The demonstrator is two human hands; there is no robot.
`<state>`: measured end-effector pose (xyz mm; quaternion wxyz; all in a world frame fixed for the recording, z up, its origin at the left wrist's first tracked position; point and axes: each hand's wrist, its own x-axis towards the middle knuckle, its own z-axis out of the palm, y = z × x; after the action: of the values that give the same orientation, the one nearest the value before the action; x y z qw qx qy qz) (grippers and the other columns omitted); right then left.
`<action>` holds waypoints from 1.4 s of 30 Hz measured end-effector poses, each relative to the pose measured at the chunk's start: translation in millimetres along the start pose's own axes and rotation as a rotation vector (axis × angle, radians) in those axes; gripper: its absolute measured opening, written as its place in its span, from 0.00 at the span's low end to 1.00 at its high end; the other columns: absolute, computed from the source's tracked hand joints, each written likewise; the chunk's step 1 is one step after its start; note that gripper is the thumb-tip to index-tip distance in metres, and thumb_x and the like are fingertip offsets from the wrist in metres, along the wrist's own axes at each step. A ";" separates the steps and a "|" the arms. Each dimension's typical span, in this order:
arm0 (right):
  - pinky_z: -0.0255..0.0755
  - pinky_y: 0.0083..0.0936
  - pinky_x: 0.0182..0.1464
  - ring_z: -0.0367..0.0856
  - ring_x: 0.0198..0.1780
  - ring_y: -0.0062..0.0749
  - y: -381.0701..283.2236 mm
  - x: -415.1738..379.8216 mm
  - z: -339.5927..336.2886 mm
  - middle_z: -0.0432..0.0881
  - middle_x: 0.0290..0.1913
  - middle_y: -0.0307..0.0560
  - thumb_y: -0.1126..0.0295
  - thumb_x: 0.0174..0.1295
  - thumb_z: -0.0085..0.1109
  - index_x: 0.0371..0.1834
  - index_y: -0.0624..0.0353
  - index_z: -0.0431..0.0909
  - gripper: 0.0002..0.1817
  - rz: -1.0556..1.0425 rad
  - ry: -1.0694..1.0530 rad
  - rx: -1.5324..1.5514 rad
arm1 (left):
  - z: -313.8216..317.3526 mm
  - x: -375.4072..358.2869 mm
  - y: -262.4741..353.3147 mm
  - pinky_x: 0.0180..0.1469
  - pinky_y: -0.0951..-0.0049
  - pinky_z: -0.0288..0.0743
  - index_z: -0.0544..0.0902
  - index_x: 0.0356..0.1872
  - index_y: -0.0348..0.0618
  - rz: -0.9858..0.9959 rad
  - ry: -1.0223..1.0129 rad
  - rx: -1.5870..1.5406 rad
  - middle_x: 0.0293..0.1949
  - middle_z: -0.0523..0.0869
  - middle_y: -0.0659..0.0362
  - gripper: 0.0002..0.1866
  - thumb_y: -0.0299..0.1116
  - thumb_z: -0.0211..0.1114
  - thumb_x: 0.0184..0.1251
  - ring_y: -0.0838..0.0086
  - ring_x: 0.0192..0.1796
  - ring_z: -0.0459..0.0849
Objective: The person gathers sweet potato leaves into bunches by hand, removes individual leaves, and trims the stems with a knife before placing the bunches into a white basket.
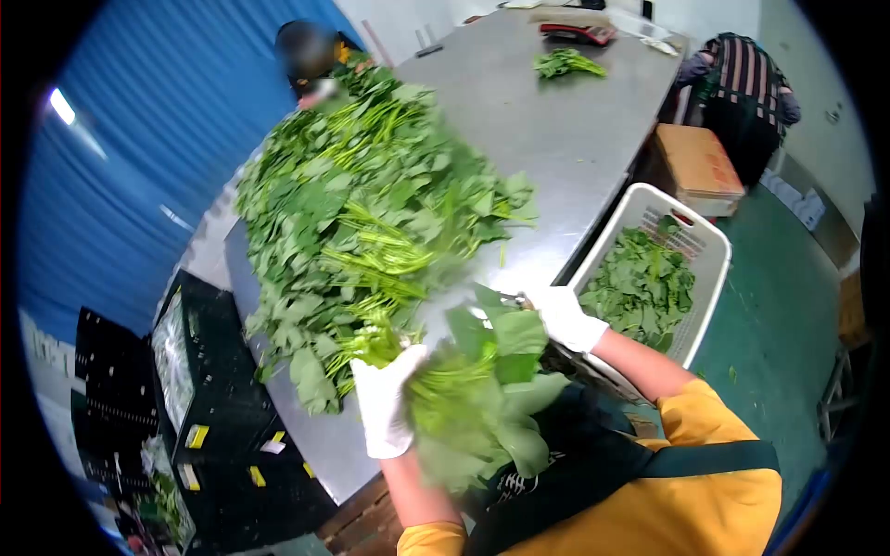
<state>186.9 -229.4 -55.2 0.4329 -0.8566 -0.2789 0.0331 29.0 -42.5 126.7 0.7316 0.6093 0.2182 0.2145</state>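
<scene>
My left hand [385, 403], in a white glove, is closed around a bunch of leafy greens [454, 398], stems toward the pile and broad leaves toward my apron. The bunch is partly blurred. My right hand [567, 320], also gloved in white, grips a small metal tool [512, 298] just beyond the bunch's leaves; its exact kind I cannot tell. Ahead of both hands, a large heap of leafy greens [371, 195] with pale green stems covers much of the steel table [519, 120].
Right of the table stands a white plastic basket [709, 246] with greens inside, near a cardboard box [700, 162]. Black crates [222, 482] are stacked at left. A small bunch of greens [567, 63] lies at the far end. One person [311, 56] is behind the heap, another [742, 97] bends at right.
</scene>
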 end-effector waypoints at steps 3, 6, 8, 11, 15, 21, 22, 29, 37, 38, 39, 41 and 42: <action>0.74 0.33 0.35 0.81 0.34 0.43 -7.2 35.2 61.2 0.82 0.33 0.52 0.71 0.58 0.53 0.39 0.59 0.79 0.09 -0.435 -0.006 -0.185 | -41.2 -7.7 5.4 0.39 0.79 0.74 0.75 0.44 0.36 0.246 0.182 0.145 0.36 0.80 0.61 0.18 0.17 0.68 0.52 0.80 0.37 0.79; 0.76 0.35 0.41 0.83 0.42 0.46 -55.5 65.4 46.5 0.81 0.42 0.57 0.67 0.59 0.55 0.47 0.59 0.78 0.14 -0.509 -0.205 -0.233 | -47.3 -17.1 20.6 0.35 0.79 0.73 0.72 0.54 0.33 0.505 0.157 0.862 0.28 0.81 0.61 0.27 0.18 0.69 0.49 0.78 0.31 0.78; 0.76 0.34 0.48 0.82 0.46 0.42 -118.6 63.3 3.0 0.80 0.49 0.57 0.61 0.60 0.58 0.56 0.57 0.75 0.22 -0.414 -0.218 0.123 | -45.6 -24.6 23.0 0.29 0.74 0.70 0.67 0.63 0.31 0.737 0.123 1.626 0.22 0.76 0.58 0.36 0.24 0.69 0.48 0.72 0.24 0.75; 0.75 0.30 0.52 0.81 0.48 0.36 -162.8 61.4 -21.8 0.80 0.53 0.54 0.55 0.55 0.66 0.67 0.60 0.65 0.38 -0.494 -0.853 0.602 | -25.6 -13.9 3.3 0.27 0.67 0.68 0.62 0.66 0.25 0.778 -0.010 1.894 0.20 0.73 0.59 0.36 0.24 0.60 0.54 0.68 0.23 0.73; 0.71 0.27 0.56 0.78 0.51 0.32 -127.9 59.9 14.1 0.78 0.54 0.51 0.62 0.56 0.64 0.58 0.64 0.72 0.28 -0.535 -1.115 0.312 | 6.9 2.5 -40.6 0.39 0.66 0.72 0.70 0.63 0.36 0.890 0.113 2.068 0.29 0.77 0.56 0.29 0.32 0.58 0.58 0.64 0.33 0.77; 0.72 0.30 0.54 0.79 0.49 0.33 -98.7 63.4 -14.7 0.80 0.50 0.51 0.64 0.54 0.65 0.58 0.63 0.73 0.28 -0.549 -0.583 0.185 | 52.8 50.0 -42.9 0.47 0.62 0.72 0.68 0.65 0.38 1.353 0.081 1.669 0.44 0.77 0.49 0.29 0.28 0.56 0.59 0.59 0.46 0.77; 0.72 0.31 0.55 0.78 0.49 0.34 -97.1 63.6 -25.9 0.80 0.50 0.52 0.64 0.51 0.67 0.58 0.64 0.71 0.30 -0.527 -0.474 0.159 | 61.4 59.2 -41.4 0.48 0.61 0.72 0.68 0.65 0.38 1.455 0.099 1.552 0.46 0.77 0.47 0.29 0.27 0.56 0.59 0.58 0.48 0.77; 0.74 0.27 0.50 0.79 0.45 0.31 -48.9 158.6 -130.1 0.81 0.47 0.49 0.71 0.51 0.64 0.54 0.65 0.74 0.24 -0.086 -0.008 0.399 | 85.5 -6.3 -1.5 0.44 0.62 0.72 0.78 0.46 0.45 1.126 -0.566 0.852 0.47 0.80 0.54 0.15 0.29 0.62 0.56 0.62 0.49 0.80; 0.74 0.34 0.51 0.79 0.52 0.38 156.8 305.7 -167.5 0.79 0.51 0.55 0.62 0.49 0.70 0.62 0.66 0.67 0.37 0.386 0.181 0.055 | 101.7 -10.9 -9.8 0.57 0.60 0.70 0.73 0.59 0.36 0.482 -1.148 0.307 0.53 0.78 0.46 0.26 0.36 0.65 0.61 0.52 0.55 0.76; 0.71 0.37 0.55 0.76 0.56 0.43 144.0 291.2 -162.3 0.77 0.55 0.57 0.61 0.49 0.70 0.64 0.65 0.65 0.39 0.411 0.316 -0.219 | 102.5 -9.1 -11.0 0.57 0.60 0.70 0.73 0.59 0.36 0.468 -1.150 0.308 0.53 0.78 0.46 0.26 0.36 0.65 0.61 0.52 0.55 0.76; 0.67 0.40 0.60 0.73 0.60 0.47 135.4 277.6 -155.4 0.75 0.58 0.59 0.60 0.48 0.71 0.65 0.65 0.63 0.41 0.426 0.445 -0.502 | 102.9 -8.3 -12.3 0.56 0.61 0.71 0.73 0.60 0.37 0.462 -1.143 0.325 0.53 0.78 0.46 0.26 0.35 0.65 0.61 0.53 0.54 0.77; 0.63 0.40 0.65 0.69 0.63 0.49 146.5 244.8 -121.6 0.74 0.60 0.56 0.65 0.51 0.67 0.61 0.61 0.70 0.32 0.125 0.521 -0.388 | 110.4 -8.7 -19.3 0.47 0.65 0.75 0.74 0.58 0.38 0.399 -1.085 0.357 0.45 0.81 0.49 0.27 0.31 0.68 0.55 0.57 0.45 0.81; 0.65 0.39 0.63 0.71 0.61 0.50 145.9 221.9 -104.6 0.74 0.59 0.56 0.67 0.52 0.64 0.56 0.59 0.74 0.26 -0.015 0.485 -0.358 | 113.1 -9.4 -27.3 0.47 0.65 0.75 0.74 0.58 0.38 0.394 -1.083 0.342 0.45 0.81 0.49 0.27 0.31 0.68 0.55 0.57 0.45 0.81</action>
<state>470.5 -261.2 -59.8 0.3294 -0.9000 -0.1749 -0.2255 88.3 -142.8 118.7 0.5767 0.7699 -0.2714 -0.0331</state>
